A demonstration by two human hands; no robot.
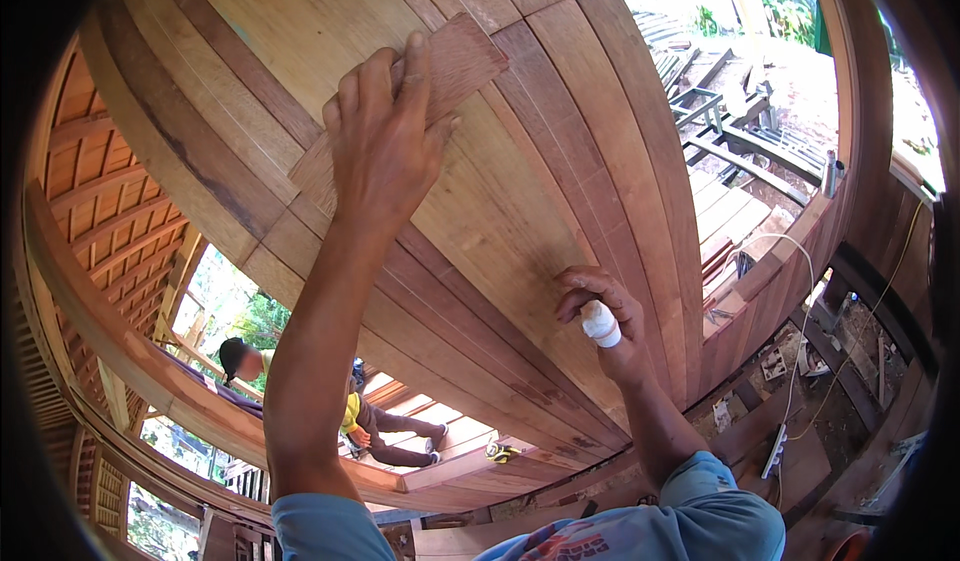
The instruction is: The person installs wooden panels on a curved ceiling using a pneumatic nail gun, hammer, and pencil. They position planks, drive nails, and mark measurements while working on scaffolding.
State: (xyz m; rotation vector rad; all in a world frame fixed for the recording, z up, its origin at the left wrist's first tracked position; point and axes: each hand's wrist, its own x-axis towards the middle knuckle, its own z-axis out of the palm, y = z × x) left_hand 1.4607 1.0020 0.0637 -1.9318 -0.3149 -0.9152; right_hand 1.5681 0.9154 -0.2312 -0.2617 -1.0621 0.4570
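Spanning board: flat reddish-brown board [470,66], slantwise across several strips of the curved plank facing [500,201], upper middle of view.
Left hand [385,136]: fingers partly bent over the board, thumb near its lower edge; appears to grip it, lying against the facing.
Right hand [625,316]: lower down, half curled before the facing; one digit in a white wrapping [601,325]. No held object shows; palm hidden, contact with planks cannot be told.
Planks done: visible strips lie edge to edge, light and dark, with end joints meeting; judged largely assembled.
Planks left: board crosses the seams, so judged loose rather than fitted. Dark patch near right hand, stain or shadow. Remaining work cannot be measured from this view.
Obstruction: left hand and forearm cover part of board and facing; no other object seen against the board.
Right side: white cord [811,281] hangs down towards a power strip [773,451], among floor scraps.
Beyond: stand-like frame [700,108] and lumber, upper right; co-worker [385,421] in dark trousers, lower left, partly behind the left forearm; raftered roof [115,216], far left.
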